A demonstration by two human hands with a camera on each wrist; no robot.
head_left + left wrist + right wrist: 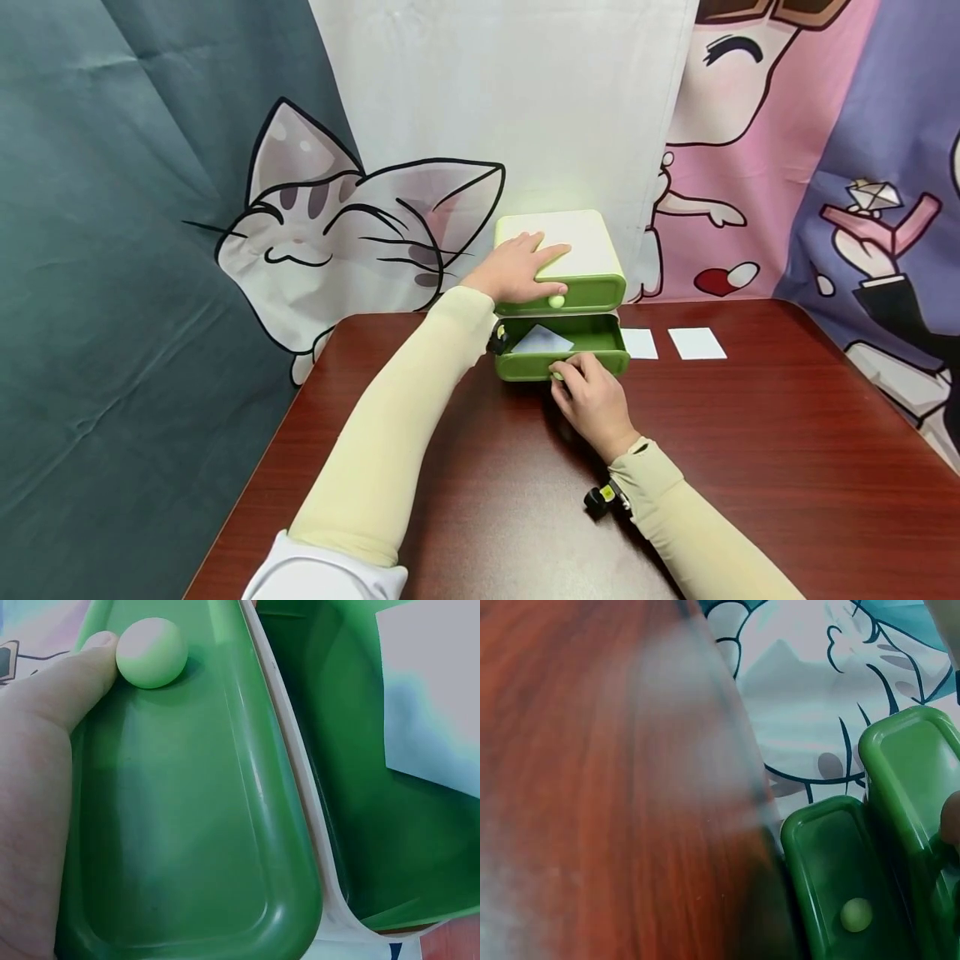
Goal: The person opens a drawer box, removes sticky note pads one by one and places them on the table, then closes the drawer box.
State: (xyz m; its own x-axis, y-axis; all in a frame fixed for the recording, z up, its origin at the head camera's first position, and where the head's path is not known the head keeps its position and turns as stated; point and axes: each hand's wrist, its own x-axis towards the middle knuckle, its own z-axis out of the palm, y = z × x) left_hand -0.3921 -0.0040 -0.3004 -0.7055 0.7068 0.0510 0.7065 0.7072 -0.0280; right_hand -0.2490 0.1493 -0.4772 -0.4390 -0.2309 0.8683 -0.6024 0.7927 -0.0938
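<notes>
A small two-drawer box (558, 237), green with a pale top, stands at the table's far edge. My left hand (517, 271) rests spread on its top, the thumb beside the round knob (152, 652) of the closed upper drawer (180, 795). The lower drawer (600, 362) is pulled out and holds a pale card (542, 339), lying tilted inside. My right hand (594, 404) pinches the lower drawer's knob (557, 376) with thumb and fingertips. In the right wrist view that hand's fingers cannot be seen.
Two white cards (697, 343) (640, 343) lie flat on the brown table (750, 433), right of the box. A cartoon-printed cloth (577, 108) hangs close behind. Black wrist cameras (597, 502) sit on both wrists.
</notes>
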